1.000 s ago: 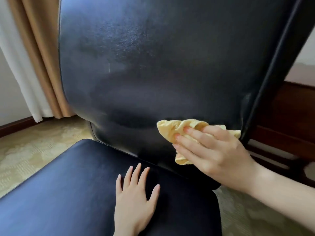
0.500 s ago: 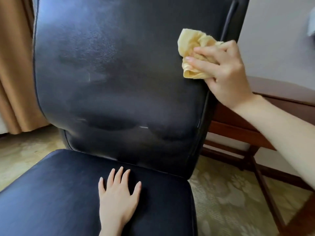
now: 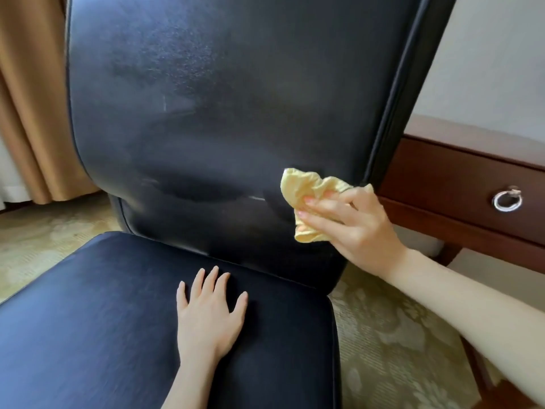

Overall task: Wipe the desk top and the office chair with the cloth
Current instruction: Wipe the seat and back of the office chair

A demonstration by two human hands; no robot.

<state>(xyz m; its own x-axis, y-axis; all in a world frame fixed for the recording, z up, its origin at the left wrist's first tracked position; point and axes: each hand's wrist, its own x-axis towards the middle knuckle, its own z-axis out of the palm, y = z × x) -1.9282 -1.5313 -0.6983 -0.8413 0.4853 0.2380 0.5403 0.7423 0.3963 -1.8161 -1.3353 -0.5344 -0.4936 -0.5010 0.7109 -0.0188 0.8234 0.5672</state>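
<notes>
The right hand (image 3: 356,225) curls its fingers over the bunched yellow cloth (image 3: 306,199), pressing it low on the right of the chair (image 3: 221,113) back, close to the edge. The left hand (image 3: 209,314) lies flat on the seat (image 3: 88,320), fingers spread, holding nothing. I'd worry the wad slips off that edge, or the chair swivels if the bracing hand lifts. The black upholstery is glossy, with pale speckling higher up. Right of the chair stands a wooden desk (image 3: 460,184) with 1 ring pull (image 3: 507,200); left of it, a tan curtain (image 3: 32,98); beneath it, patterned carpet (image 3: 398,335).
</notes>
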